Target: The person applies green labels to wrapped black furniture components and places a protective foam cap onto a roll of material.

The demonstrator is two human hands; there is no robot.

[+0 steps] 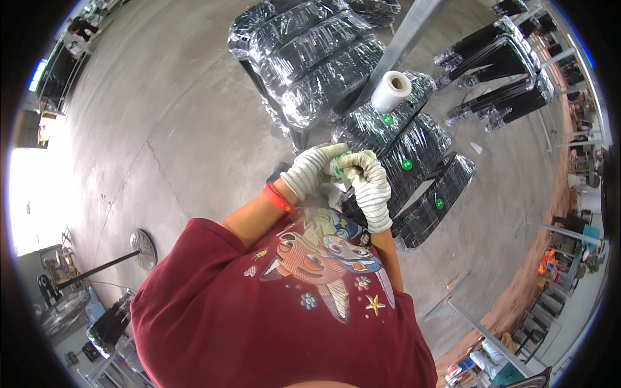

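My left hand and my right hand, both in whitish ribbed work gloves, meet in front of my chest. Pinched between their fingers is a small strip of green-and-white stickers; the gloves cover part of it. Just beyond lie long black parts wrapped in clear film, side by side. Round green stickers, one on each part, show on them: a far sticker, a middle sticker and a near sticker. A roll of clear stretch film stands on the far wrapped part.
Film-wrapped black bundles are stacked at the far middle, beside a slanting metal post. More wrapped black frames stand at the far right. A fan with a round base is at left on the grey concrete floor.
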